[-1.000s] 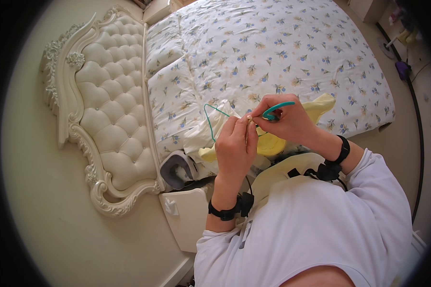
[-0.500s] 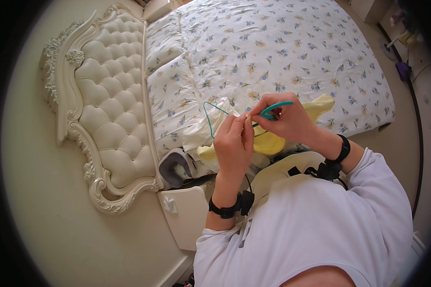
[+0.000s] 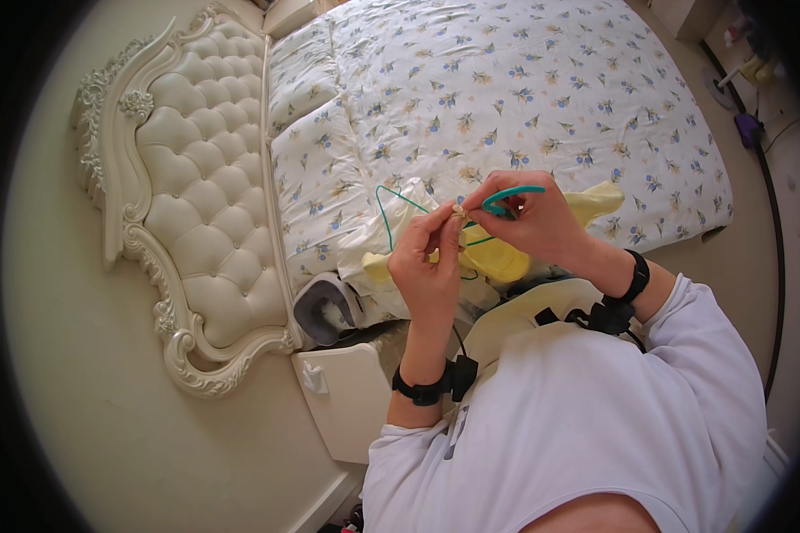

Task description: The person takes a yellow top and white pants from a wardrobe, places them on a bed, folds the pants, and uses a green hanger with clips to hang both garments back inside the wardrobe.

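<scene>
My left hand (image 3: 427,258) and my right hand (image 3: 533,222) meet above the near edge of the bed. The thumb and forefinger of each pinch a small cream-coloured bit (image 3: 460,211) between them; whether it is cloth or cord I cannot tell. A teal curved hook (image 3: 507,193) rises from among my right fingers. Thin green wire (image 3: 384,218) bends to a corner left of my hands, like a clothes hanger. Its join to the hook is hidden. Under my hands lie a yellow cloth (image 3: 498,260) and a white cloth (image 3: 356,240).
The bed (image 3: 507,80) has a flowered cover. Left of it stands a tufted cream headboard (image 3: 204,178). A grey U-shaped pillow (image 3: 316,311) lies at the bed's near corner, beside a white cabinet (image 3: 347,395). A purple object (image 3: 748,131) is at the far right.
My left fingers have shifted slightly, and more of the cream-coloured bit shows between the fingertips. My right hand has barely moved. The green wire has moved a little.
</scene>
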Motion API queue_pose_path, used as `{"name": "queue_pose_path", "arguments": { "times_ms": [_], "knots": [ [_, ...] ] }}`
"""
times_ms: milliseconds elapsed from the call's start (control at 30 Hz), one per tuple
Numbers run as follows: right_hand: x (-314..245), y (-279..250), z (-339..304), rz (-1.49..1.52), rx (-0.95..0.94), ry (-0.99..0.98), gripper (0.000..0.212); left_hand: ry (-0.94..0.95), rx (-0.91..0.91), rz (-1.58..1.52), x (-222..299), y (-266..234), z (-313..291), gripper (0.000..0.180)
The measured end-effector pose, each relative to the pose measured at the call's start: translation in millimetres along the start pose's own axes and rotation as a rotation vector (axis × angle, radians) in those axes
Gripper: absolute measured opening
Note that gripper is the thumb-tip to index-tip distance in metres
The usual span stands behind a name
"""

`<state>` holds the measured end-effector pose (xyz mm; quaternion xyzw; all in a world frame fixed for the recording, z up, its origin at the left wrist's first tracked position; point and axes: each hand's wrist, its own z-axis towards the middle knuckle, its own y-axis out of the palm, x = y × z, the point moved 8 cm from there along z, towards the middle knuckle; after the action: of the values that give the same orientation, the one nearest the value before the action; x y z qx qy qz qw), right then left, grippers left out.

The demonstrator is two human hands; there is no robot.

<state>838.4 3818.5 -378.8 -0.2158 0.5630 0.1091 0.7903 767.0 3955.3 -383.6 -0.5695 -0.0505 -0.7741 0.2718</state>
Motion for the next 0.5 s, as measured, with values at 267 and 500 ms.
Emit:
{"name": "queue_pose_path", "arguments": {
  "times_ms": [267,500],
  "knots": [
    [-1.6,0.7,1.3,-0.034,0.011,-0.023,0.007,-0.081,-0.012,-0.061,-4.2,2.2,-0.6,0.019],
    [1.0,-0.1,1.7,0.001,0.011,-0.043,0.01,-0.076,-0.007,-0.077,-8.8,3.2,1.4,0.019]
  ]
}}
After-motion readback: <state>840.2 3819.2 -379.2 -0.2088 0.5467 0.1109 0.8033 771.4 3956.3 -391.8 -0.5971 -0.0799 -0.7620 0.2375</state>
